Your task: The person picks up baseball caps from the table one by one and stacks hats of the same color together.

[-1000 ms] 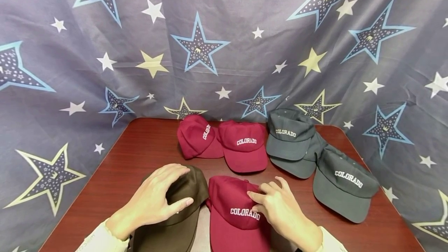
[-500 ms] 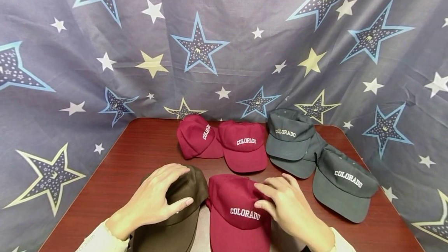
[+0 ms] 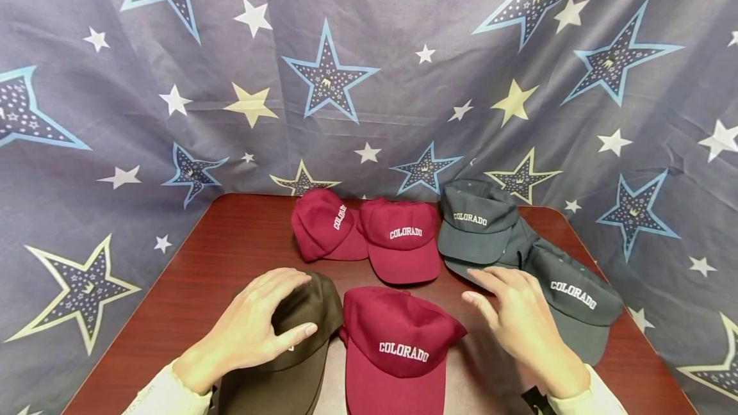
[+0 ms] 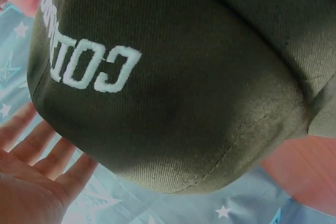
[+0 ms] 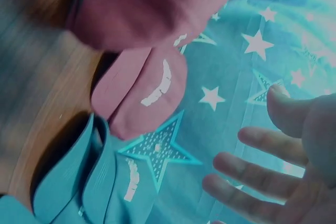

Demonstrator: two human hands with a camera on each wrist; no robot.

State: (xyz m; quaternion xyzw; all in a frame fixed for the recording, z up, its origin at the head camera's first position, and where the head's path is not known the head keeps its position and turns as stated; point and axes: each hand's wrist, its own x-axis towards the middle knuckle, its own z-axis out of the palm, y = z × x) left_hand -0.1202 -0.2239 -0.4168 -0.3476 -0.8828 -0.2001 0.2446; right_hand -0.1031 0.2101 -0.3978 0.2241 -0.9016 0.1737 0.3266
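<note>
In the head view we find the left hand (image 3: 250,322) spread over the crown of a brown cap (image 3: 300,364) at near left, hiding nearly all its lettering; the lower edge of the view cuts off the brim. Thumb and fingers stand well apart, not clamped on the cloth. Just right of it sits the near red cap (image 3: 394,367), its brim also cut off. The right hand (image 3: 521,319) hangs between that cap and the dark grey caps (image 3: 579,293) at right, fingers apart from the thumb, holding nothing and hiding part of two grey brims. Two far red caps (image 3: 400,239) sit side by side on the table (image 3: 236,248).

In the left wrist view we make out four fingers at the brown cap's edge (whether their tips press it, we cannot tell); the lettering runs out of sight round the crown.

In the right wrist view we see spread fingers against the starred curtain (image 5: 226,124); the nearest cap is blurred and cut off.
</note>
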